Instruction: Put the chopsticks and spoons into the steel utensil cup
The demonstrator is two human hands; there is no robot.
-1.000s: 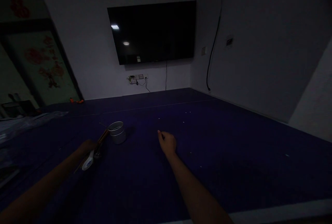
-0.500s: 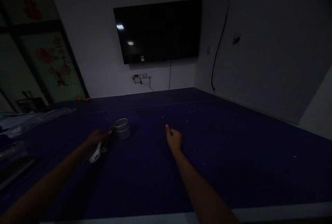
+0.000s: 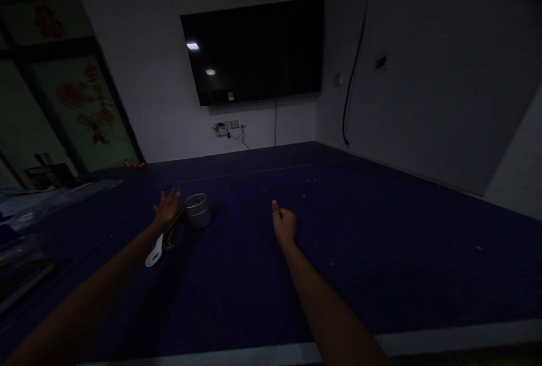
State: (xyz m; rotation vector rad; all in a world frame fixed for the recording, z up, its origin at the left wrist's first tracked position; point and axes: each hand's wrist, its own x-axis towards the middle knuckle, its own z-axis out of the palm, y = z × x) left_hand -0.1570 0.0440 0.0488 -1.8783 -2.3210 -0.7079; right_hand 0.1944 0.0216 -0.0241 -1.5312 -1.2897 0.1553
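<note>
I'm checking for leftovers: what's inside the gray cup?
Only the dark upper inner wall of the gray cup shows; its near side hides the bottom, so contents there can't be told. The left hand beside it leaves the opening uncovered.

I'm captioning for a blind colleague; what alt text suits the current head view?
A person's open left hand is near a white soup spoon, brown chopsticks and a grey cup on a dark purple surface; the right hand is curled, apart from them. A television hangs beyond.

Home living room, by look: wall-mounted television point(image 3: 254, 52), red decorations point(image 3: 70, 95) on door glass, household wall sockets point(image 3: 231, 125)
</note>
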